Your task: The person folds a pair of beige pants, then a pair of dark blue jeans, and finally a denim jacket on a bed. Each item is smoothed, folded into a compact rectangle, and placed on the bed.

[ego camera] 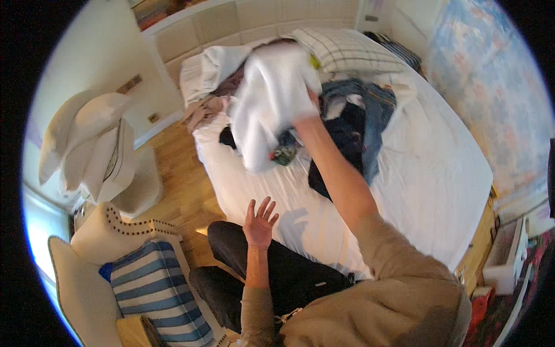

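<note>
My right hand (313, 100) grips a white garment (269, 86) by its right side and holds it over the bed (425, 173); the cloth is blurred and partly covers the fingers. Palm up, my left hand (259, 225) is held near my knee by the bed's front edge, fingers apart and nothing in it. Beneath and beside the white cloth lie dark garments (344, 139) and blue denim jeans (378, 117). A small green patterned piece of cloth (284, 155) shows just below the white one.
A plaid pillow (347, 50) and a folded white cloth (212, 71) lie toward the headboard (260, 17). On my left stand a studded armchair (86, 260) with a striped cushion (156, 290) and a stack of pale cushions (93, 143). An open white drawer (505, 260) is at right.
</note>
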`<state>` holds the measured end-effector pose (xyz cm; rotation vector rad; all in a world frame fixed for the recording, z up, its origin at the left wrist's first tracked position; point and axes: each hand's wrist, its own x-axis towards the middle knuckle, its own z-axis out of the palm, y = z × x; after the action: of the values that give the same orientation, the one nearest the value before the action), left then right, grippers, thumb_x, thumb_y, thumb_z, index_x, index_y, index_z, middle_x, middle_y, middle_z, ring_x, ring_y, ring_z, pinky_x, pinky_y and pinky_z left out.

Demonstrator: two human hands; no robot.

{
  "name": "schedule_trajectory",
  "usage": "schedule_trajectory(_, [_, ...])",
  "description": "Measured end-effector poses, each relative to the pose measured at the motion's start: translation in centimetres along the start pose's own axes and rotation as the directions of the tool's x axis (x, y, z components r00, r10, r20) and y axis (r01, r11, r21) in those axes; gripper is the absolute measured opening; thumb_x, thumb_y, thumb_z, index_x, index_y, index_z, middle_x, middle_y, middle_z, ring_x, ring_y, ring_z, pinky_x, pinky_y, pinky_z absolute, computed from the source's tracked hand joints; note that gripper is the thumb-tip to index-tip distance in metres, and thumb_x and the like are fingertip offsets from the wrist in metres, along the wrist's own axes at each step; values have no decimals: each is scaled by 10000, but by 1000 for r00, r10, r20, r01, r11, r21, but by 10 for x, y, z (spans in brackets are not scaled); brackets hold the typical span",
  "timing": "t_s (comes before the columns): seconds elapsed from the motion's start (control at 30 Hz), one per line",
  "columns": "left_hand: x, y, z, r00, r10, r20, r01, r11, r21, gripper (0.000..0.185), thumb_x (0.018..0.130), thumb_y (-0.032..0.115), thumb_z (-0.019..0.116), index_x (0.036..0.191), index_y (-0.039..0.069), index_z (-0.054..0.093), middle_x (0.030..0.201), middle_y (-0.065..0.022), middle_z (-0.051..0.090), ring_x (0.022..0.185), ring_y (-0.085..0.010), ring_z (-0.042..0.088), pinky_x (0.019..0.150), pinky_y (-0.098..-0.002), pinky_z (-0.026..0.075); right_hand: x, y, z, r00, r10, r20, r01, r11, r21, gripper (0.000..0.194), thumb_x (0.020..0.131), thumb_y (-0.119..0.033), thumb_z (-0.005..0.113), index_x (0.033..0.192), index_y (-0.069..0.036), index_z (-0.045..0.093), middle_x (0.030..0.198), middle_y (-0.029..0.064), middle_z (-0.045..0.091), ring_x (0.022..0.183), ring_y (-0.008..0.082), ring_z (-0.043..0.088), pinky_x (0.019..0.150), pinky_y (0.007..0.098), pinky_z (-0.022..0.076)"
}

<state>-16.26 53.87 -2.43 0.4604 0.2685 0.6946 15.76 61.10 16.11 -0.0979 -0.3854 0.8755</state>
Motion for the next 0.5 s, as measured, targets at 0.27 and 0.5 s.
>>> schedule_trajectory(0.27, [12, -12, -4, 979, -73, -190, 119, 963, 244, 631, 957, 402, 634, 1464, 131, 372, 1379, -169, 552, 1263, -309, 544, 945, -461, 481, 8, -56, -21, 936, -336, -100, -29, 210, -977, 581, 877, -194, 727, 1382, -42, 484, 1347, 184, 546, 1308, 334, 475, 1061, 505, 405])
schedule_trajectory(0.5, [4, -8, -21, 955, -39, -293, 84, 987, 141, 571, 949, 348, 668, 1412, 113, 432, 1289, -153, 599, 1195, -297, 580, 914, -448, 496, -94, -158, -92, 493, -667, 559, -144, -696, -704, 539, 758, -63, 703, 1261, -26, 510, 1386, 244, 489, 1330, 436, 411, 1128, 516, 298])
